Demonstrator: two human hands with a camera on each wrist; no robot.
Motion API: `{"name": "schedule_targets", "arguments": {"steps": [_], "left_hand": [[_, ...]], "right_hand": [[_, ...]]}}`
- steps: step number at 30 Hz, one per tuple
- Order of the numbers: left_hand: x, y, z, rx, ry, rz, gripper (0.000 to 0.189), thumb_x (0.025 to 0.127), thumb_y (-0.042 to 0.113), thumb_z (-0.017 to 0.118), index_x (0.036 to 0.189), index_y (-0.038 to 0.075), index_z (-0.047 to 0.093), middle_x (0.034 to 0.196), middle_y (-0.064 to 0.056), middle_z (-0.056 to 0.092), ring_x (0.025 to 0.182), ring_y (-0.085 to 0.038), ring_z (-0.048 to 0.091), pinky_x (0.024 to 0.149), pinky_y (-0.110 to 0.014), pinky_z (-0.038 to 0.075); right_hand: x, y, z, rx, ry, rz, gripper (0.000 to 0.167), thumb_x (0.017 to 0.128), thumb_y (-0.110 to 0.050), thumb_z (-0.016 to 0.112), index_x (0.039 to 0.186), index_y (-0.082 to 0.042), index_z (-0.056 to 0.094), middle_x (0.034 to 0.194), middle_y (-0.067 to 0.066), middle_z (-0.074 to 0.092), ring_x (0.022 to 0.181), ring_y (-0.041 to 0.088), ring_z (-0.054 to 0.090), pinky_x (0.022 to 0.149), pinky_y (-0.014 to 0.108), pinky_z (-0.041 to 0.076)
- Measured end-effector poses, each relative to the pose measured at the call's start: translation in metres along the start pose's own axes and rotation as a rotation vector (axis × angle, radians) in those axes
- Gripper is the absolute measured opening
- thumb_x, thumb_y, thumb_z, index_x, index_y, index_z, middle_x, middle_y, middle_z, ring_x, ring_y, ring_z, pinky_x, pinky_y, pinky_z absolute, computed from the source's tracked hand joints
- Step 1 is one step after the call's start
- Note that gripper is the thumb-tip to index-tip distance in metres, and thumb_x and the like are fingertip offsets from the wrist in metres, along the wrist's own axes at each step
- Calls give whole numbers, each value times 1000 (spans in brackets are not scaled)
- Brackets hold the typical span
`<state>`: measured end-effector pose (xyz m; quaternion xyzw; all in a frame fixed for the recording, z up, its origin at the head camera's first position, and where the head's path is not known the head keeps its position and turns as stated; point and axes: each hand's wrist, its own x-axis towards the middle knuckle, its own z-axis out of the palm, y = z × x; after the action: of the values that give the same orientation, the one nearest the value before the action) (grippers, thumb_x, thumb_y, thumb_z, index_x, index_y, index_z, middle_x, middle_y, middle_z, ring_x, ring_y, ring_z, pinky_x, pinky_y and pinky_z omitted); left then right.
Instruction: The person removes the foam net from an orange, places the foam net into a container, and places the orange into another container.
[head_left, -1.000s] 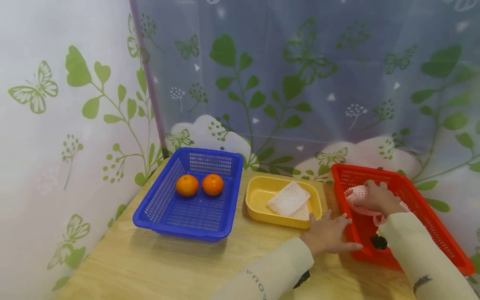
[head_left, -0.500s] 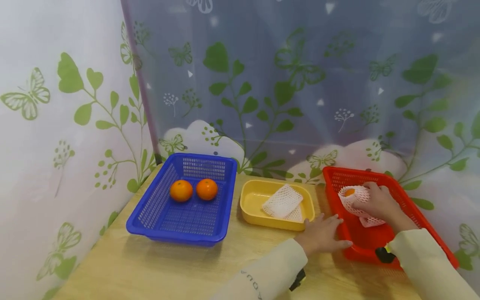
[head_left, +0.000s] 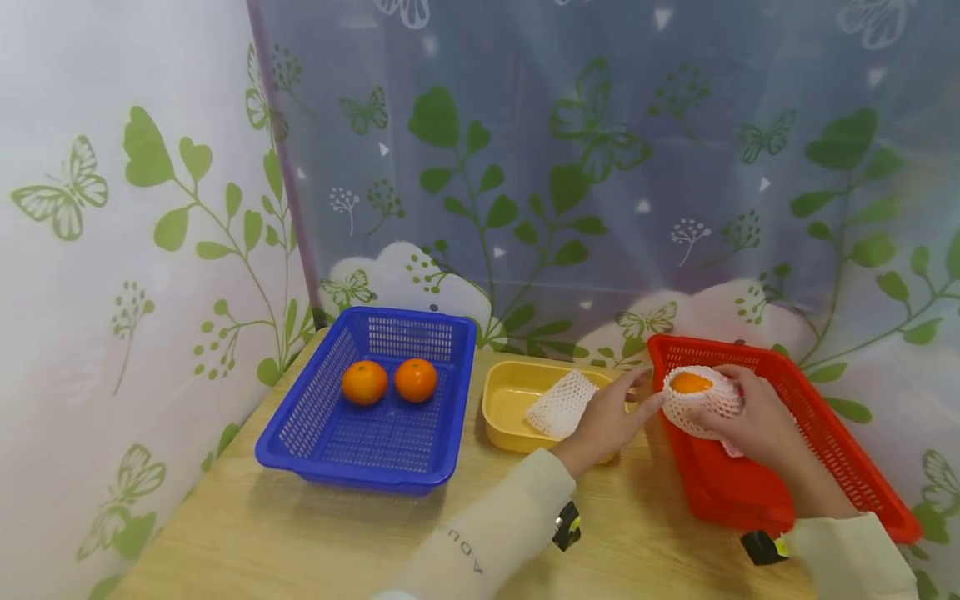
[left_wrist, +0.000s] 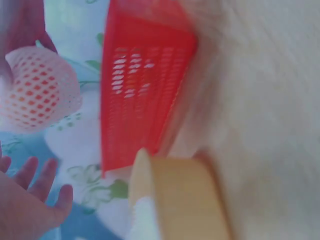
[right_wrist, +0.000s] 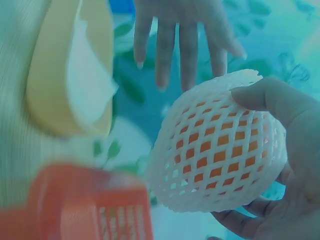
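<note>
In the head view, my right hand (head_left: pixel 765 421) grips an orange (head_left: pixel 690 382) sleeved in a white foam net (head_left: pixel 701 412), held over the red basket (head_left: pixel 738 487). Bare orange peel shows through the net's open end, which faces left. The right wrist view shows my thumb on top of the net (right_wrist: pixel 220 145) and fingers curled beneath. My left hand (head_left: pixel 606 421) reaches across the yellow tray (head_left: pixel 506 408), fingers stretched toward the net's open end and thumb tip close to it. Nothing is in its grasp. White foam netting (head_left: pixel 558 404) lies in the tray, partly behind that hand.
At the left stands a blue basket (head_left: pixel 367 475) with two bare oranges, a left one (head_left: pixel 364 383) and a right one (head_left: pixel 416 380). A bit of pinkish netting (head_left: pixel 732 448) shows in the red basket beneath my right hand. A patterned curtain (head_left: pixel 510 125) hangs behind the wooden table (head_left: pixel 262 533).
My right hand has lifted the netted orange up from inside the red basket and leftward. My left hand has left the red basket's rim and risen toward the orange.
</note>
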<state>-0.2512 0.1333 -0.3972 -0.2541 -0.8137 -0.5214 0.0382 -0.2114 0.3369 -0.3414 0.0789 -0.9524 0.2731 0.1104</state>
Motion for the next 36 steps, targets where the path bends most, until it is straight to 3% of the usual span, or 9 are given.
{"name": "schedule_targets", "arguments": {"steps": [5,11,16,21,28,31,36], "left_hand": [[2,3,-32,-6,-63,38,61,95,47,57,149,30,36,139,1,52,112,-16,61,85,-25,52],[-4,8,-64,-31,-114,103,67,95,41,60,153,33,26,145,1,46,113,-12,61,94,-32,49],[-15,11,-84,-55,-160,166,68,96,34,61,153,31,26,148,-1,43,114,-11,59,98,-32,47],[-29,9,-103,-82,-219,209,69,96,25,62,154,27,25,152,-5,38,119,-13,56,100,-29,45],[-52,-9,-120,-254,-294,124,67,95,16,64,153,19,30,149,-11,42,123,-13,55,97,-23,46],[-67,-14,-124,-271,-311,80,62,94,14,64,150,12,37,144,-13,48,120,-11,56,94,-21,48],[-91,-23,-130,-304,-313,26,55,93,12,65,144,8,46,136,-14,56,115,-9,60,92,-22,50]], "right_hand": [[-7,-29,4,79,38,-40,77,83,-31,76,137,5,36,123,25,44,98,35,49,71,30,50],[-12,-54,11,187,42,-85,73,84,-25,76,139,0,35,125,19,46,95,23,52,69,16,50],[-18,-68,20,270,34,-139,69,85,-18,75,139,-2,36,126,17,48,91,3,53,69,18,53],[-21,-76,34,384,-11,-199,68,85,-11,75,140,-5,36,127,13,48,96,-2,54,72,21,55],[-28,-87,62,505,-65,-196,67,83,-9,76,138,-5,38,127,16,51,99,4,57,74,25,56],[-37,-92,77,547,-67,-182,67,82,-8,77,138,-4,40,129,17,50,99,2,58,73,26,57],[-53,-99,101,681,-104,-187,68,81,0,76,137,-2,39,127,19,49,95,9,64,69,30,58]]}}
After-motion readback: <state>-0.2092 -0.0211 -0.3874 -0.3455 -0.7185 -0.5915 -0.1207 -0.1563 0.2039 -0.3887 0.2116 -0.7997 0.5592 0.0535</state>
